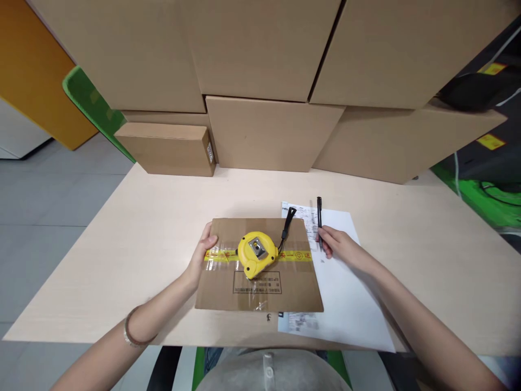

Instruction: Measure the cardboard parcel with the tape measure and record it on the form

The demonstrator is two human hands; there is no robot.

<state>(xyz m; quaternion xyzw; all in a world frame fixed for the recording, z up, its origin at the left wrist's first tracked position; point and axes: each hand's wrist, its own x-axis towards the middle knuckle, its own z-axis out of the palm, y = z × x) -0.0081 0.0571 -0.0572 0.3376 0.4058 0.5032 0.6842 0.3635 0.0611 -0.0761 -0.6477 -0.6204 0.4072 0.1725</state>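
Note:
A flat cardboard box (228, 288) sealed with yellow tape lies on the table in front of me. A yellow tape measure (256, 253) with a black wrist strap rests on top of it. My left hand (201, 256) grips the box's left edge, thumb on top. My right hand (340, 244) rests on a white printed sheet (345, 293) to the right of the box and holds a black pen (319, 214) upright, its tip on the paper.
The light wooden table (142, 233) ends near my body. Large stacked cardboard boxes (268, 130) wall off the back, with a smaller box (166, 147) at back left. Green and black gear sits at far right.

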